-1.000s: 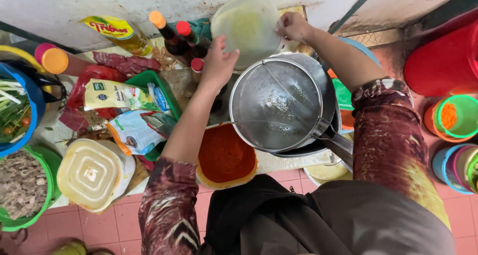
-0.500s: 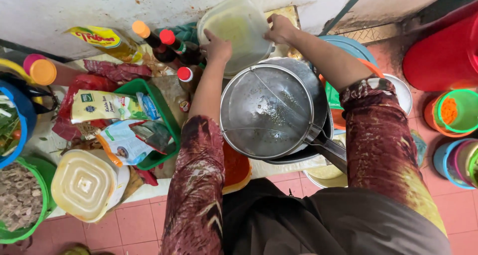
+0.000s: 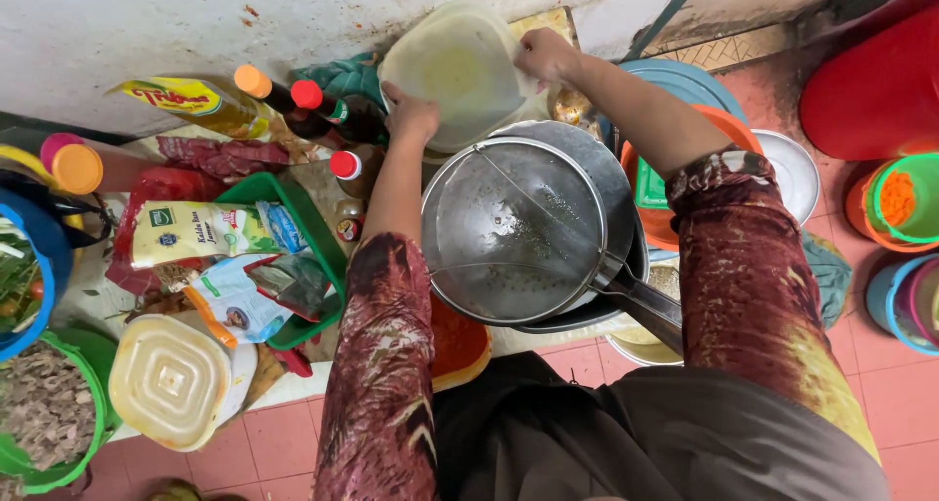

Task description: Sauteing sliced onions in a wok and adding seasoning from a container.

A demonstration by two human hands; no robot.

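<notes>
A translucent plastic container (image 3: 455, 70) is lifted and tilted toward the wall, its opening facing me. My left hand (image 3: 411, 114) grips its lower left rim and my right hand (image 3: 546, 54) grips its upper right rim. Just below it a round metal strainer (image 3: 514, 232) rests on a dark metal pan (image 3: 626, 256), whose handle points toward my body. An orange bowl of red sauce (image 3: 460, 344) sits partly hidden under my left forearm.
Sauce bottles with orange and red caps (image 3: 293, 100) stand by the wall. A green tray (image 3: 313, 237) holds seasoning packets. A lidded square tub (image 3: 171, 379) sits at the lower left, near a green bucket (image 3: 59, 423). Coloured bowls and a red bin (image 3: 880, 80) stand at the right.
Both hands have closed on the plastic container and tilted it more upright by the wall. The view has shifted, so the strainer and pan sit lower in the frame.
</notes>
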